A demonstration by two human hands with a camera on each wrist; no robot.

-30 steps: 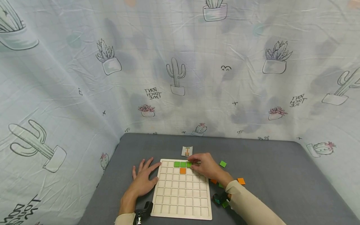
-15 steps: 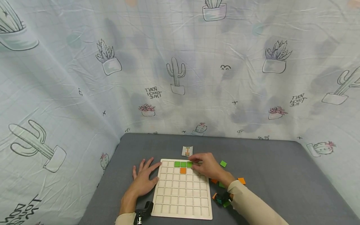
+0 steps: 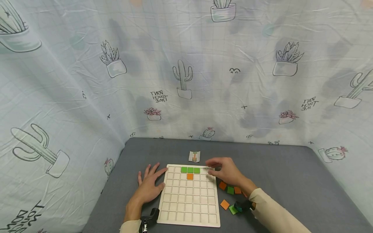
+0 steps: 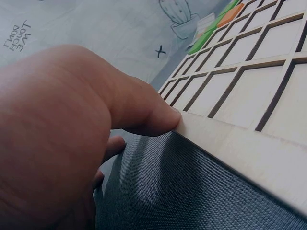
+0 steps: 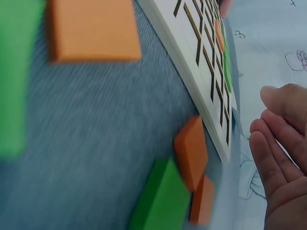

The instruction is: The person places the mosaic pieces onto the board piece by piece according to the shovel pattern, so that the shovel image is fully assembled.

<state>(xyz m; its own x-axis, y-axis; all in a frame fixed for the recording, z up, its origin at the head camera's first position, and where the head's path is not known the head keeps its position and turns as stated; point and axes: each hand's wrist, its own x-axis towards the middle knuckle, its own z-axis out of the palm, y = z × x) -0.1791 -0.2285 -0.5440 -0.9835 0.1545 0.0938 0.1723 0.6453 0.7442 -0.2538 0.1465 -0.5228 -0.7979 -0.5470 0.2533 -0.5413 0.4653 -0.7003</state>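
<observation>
Grid board (image 3: 188,198) in all views

Green tiles (image 5: 226,67) and an orange tile (image 5: 219,36) sat in the gridded wooden board (image 5: 189,79); near its corner lay two orange pieces (image 5: 191,151) and one green piece (image 5: 163,201); farther from it, a blurred orange square (image 5: 96,31); apart from it hung the right hand (image 5: 280,172).

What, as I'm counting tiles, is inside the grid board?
Three green tiles in the far row, one orange tile in the next. The right hand partly hides far right cells of the board.

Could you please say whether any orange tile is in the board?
In: the head view shows one orange tile filling a cell of the board.
</observation>
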